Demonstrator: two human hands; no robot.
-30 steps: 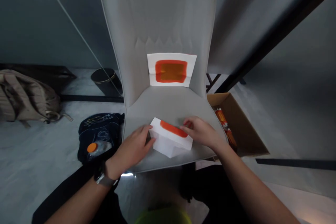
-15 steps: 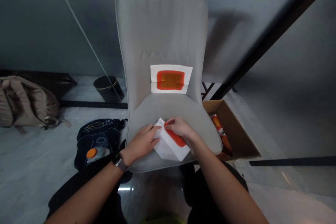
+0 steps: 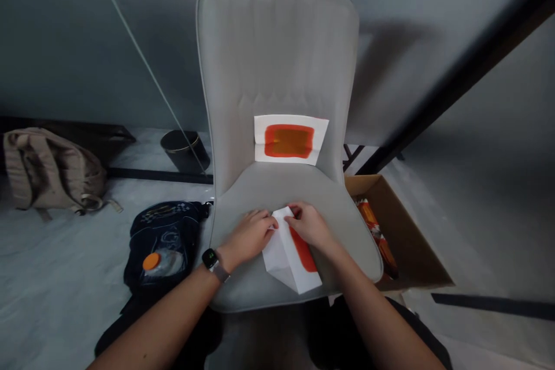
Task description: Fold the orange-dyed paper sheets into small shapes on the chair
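A folded white paper (image 3: 288, 260) with an orange painted stripe lies on the grey chair seat (image 3: 277, 185), its narrow end pointing toward me. My left hand (image 3: 249, 237) grips the paper's upper left edge, and my right hand (image 3: 309, 226) pinches its upper end from the other side. The two hands nearly meet there and hide the top of the fold. A white sheet with an orange-bordered rectangle (image 3: 289, 141) is fixed to the chair's backrest, above both hands.
A cardboard box (image 3: 403, 231) holding orange packets stands right of the chair. To the left are a dark bag (image 3: 162, 237), a black bin (image 3: 184, 151) and a beige backpack (image 3: 52, 170). A dark rail runs along the floor behind them.
The paper has turned from lying across the seat to pointing toward me. My hands have moved closer together on its upper end, and the view has shifted slightly.
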